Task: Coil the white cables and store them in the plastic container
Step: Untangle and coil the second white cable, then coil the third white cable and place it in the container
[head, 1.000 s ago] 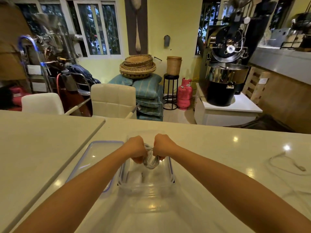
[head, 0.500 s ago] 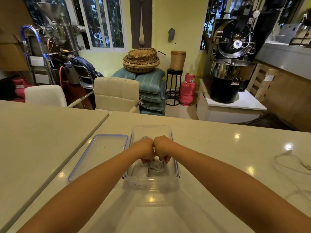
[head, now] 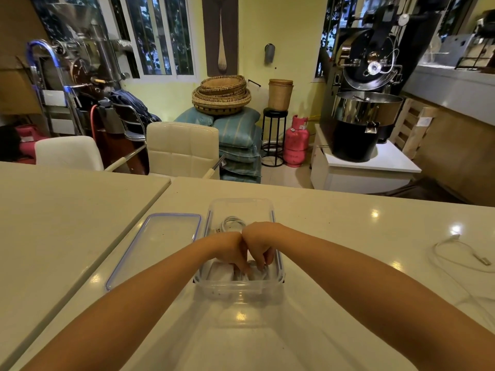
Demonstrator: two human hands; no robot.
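Note:
A clear plastic container (head: 240,204) with blue clips stands on the white counter in front of me. Both hands reach down into its near half, knuckles touching. My left hand (head: 231,250) and my right hand (head: 257,243) press their fingertips on a coiled white cable (head: 253,273) near the container's floor. A second coiled white cable (head: 229,223) lies in the far half, beyond my hands. A loose white cable (head: 467,257) lies uncoiled on the counter at the far right.
The container's clear lid (head: 158,245) with a blue rim lies flat just left of it. A seam between two counter slabs (head: 112,236) runs diagonally at the left. Two cream chairs (head: 182,148) stand behind the counter.
Both hands have moved down from above the rim into the container, carrying the coiled cable to its floor. The view has tilted slightly.

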